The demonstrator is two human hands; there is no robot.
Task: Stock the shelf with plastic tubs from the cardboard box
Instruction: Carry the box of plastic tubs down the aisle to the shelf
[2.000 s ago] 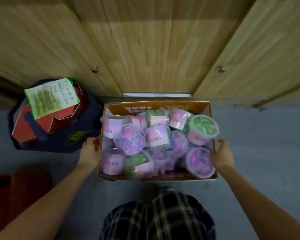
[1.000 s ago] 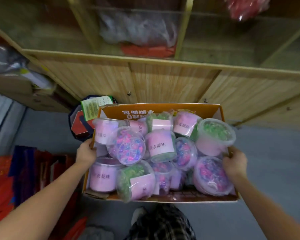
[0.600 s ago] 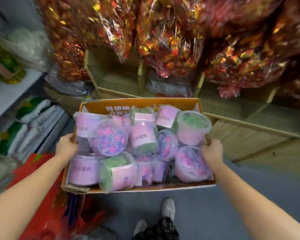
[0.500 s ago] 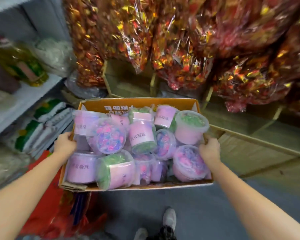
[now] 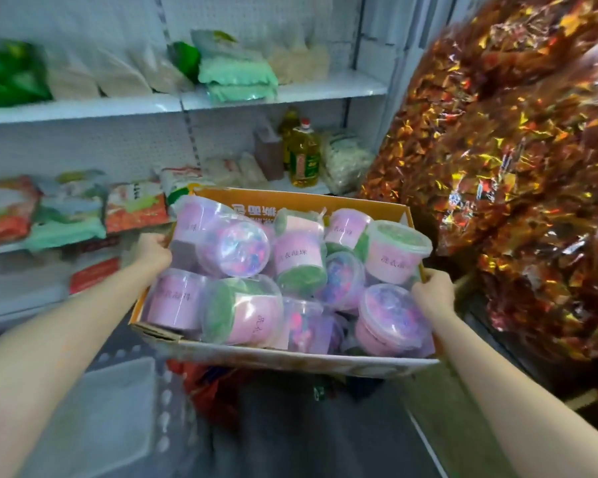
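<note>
An orange cardboard box (image 5: pixel 290 358) hangs in the air at chest height, carried by both hands. My left hand (image 5: pixel 152 251) grips its left wall and my right hand (image 5: pixel 432 298) grips its right wall. Inside lie several clear plastic tubs (image 5: pixel 235 248) with pink labels, piled loosely, some upright and some on their sides; their contents are purple, pink or green. White metal shelves (image 5: pixel 283 91) stand ahead and to the left, holding bagged goods.
Large bags of red-and-gold foil sweets (image 5: pixel 518 174) crowd the right side. A yellow oil bottle (image 5: pixel 302 157) and rice bags (image 5: pixel 132 207) sit on the middle shelf. Red bags (image 5: pixel 214 388) lie on the grey floor below the box.
The box has been lifted from the floor by the wooden cabinet and carried round to the left. The view has swung from the cabinet, past the foil bags, to the white shelves.
</note>
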